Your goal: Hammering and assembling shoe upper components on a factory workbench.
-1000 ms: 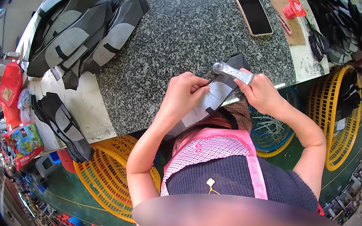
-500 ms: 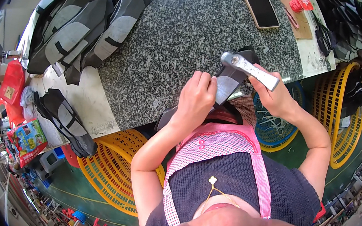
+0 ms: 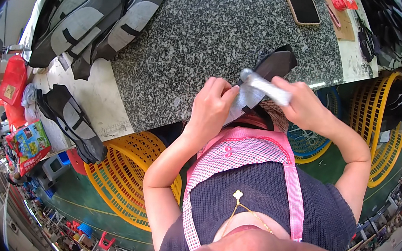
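My left hand is closed on a long, flat black-and-grey piece, which looks like a cut shoe upper. The piece lies aslant at the table's near edge, its black end pointing away to the right. My right hand grips a silver hammer, blurred by motion. Its head is over the grey part of the piece, just right of my left fingers; whether it touches cannot be made out. The left fingertips and part of the piece are hidden.
Similar pieces are stacked at the far left, with a smaller pile nearer. A phone and black scissors lie at the far right. Yellow baskets stand below the table's edge. The tabletop is speckled stone.
The hammer has come down a little toward the grey part. The piece has shifted and more of its black end shows beyond the hammer. The whole view has moved slightly.
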